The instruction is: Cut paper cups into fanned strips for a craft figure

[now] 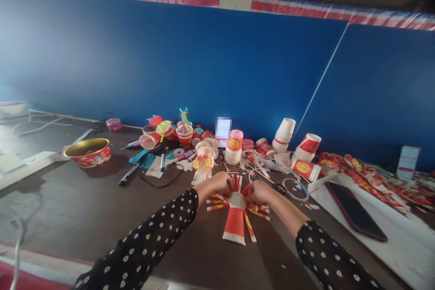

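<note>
A red and white paper cup (234,225), cut into strips that splay outward around its round base, lies on the dark table in front of me. One wide panel points toward me, with narrow red and yellow strips on both sides and at the far end. My left hand (221,186) is closed at the left of the base, its fingers pinching the cup's strips there. On the right, my right hand (260,194) pinches the cup close to its base too. The fingertips of both hands are partly hidden.
Behind the hands stand stacked paper cups (284,134), a fluffy decorated figure (205,152) and a wire bundle (253,161). At left is a red tin bowl (89,156) near markers (131,173). A phone (355,210) lies on a white board (390,249) at right.
</note>
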`<action>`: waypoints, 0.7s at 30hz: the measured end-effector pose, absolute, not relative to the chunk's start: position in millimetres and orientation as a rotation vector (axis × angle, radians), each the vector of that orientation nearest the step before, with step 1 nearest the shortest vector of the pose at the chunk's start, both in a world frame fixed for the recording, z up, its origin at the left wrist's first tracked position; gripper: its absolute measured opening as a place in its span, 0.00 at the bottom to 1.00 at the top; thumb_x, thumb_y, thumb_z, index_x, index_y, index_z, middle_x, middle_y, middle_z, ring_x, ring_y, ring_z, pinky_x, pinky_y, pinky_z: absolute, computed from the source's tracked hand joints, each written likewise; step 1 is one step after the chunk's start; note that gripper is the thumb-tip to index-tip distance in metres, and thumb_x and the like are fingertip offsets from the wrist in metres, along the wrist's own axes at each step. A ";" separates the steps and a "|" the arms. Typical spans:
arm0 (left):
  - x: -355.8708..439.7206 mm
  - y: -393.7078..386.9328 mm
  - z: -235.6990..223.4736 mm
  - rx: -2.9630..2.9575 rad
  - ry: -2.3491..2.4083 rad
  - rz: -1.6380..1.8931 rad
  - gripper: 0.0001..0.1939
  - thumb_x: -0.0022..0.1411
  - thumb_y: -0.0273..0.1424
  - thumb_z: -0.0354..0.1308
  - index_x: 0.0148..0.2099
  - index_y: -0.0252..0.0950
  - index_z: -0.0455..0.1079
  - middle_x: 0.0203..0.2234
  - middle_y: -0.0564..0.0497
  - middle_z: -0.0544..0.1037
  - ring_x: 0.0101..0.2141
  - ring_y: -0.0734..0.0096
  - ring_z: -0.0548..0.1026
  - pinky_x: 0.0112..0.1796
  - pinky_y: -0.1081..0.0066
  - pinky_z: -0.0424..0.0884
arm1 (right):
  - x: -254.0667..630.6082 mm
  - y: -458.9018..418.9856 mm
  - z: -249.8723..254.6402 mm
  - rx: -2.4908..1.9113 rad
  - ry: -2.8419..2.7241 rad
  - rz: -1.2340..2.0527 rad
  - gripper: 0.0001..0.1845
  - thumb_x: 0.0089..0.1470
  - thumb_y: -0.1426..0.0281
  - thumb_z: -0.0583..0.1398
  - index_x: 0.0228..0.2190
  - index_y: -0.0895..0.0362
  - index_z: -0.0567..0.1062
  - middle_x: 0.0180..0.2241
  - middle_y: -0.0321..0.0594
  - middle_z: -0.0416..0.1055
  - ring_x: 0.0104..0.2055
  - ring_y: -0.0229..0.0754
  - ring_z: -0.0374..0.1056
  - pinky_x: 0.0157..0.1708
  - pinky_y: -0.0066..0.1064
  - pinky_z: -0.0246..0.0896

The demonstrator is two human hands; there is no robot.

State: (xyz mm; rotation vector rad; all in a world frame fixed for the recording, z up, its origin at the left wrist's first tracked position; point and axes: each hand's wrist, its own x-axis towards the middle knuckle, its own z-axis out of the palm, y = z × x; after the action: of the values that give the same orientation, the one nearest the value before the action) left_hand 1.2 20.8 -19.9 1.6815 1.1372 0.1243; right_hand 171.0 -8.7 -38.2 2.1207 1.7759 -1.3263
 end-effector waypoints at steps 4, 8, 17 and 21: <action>2.2 17.0 -22.6 1.698 1.161 0.161 0.04 0.41 0.19 0.53 0.23 0.31 0.65 0.09 0.58 0.65 0.17 0.73 0.70 0.22 0.76 0.68 | 167.3 -9.9 -42.8 2.157 1.812 -1.258 0.15 0.55 0.66 0.54 0.44 0.59 0.66 0.45 0.42 0.65 0.42 0.43 0.65 0.39 0.39 0.63; -1.1 20.9 -29.4 1.707 1.136 0.165 0.05 0.41 0.19 0.54 0.25 0.32 0.66 0.10 0.58 0.67 0.17 0.75 0.70 0.21 0.78 0.66 | 168.7 -19.5 -44.6 2.189 1.882 -1.280 0.15 0.55 0.67 0.54 0.44 0.58 0.66 0.45 0.42 0.65 0.41 0.42 0.65 0.39 0.39 0.63; -11.0 31.4 -32.8 1.685 1.021 0.101 0.10 0.38 0.21 0.60 0.28 0.33 0.67 0.16 0.57 0.71 0.20 0.75 0.72 0.23 0.78 0.66 | 178.4 -24.3 -43.5 2.133 1.931 -1.437 0.15 0.56 0.65 0.54 0.44 0.60 0.66 0.41 0.41 0.67 0.38 0.40 0.67 0.36 0.37 0.64; -7.3 29.3 -30.0 1.711 1.053 0.074 0.11 0.37 0.21 0.62 0.27 0.33 0.65 0.14 0.57 0.70 0.18 0.74 0.71 0.23 0.76 0.67 | 178.8 -16.8 -46.1 2.091 1.875 -1.434 0.15 0.56 0.66 0.54 0.44 0.60 0.66 0.42 0.42 0.66 0.39 0.40 0.66 0.37 0.38 0.64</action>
State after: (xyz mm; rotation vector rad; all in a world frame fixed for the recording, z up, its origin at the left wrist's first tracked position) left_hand -7.3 29.3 -30.0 1.7114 1.0531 0.0741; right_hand 178.8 -16.8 -46.1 2.0907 1.8754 -1.4343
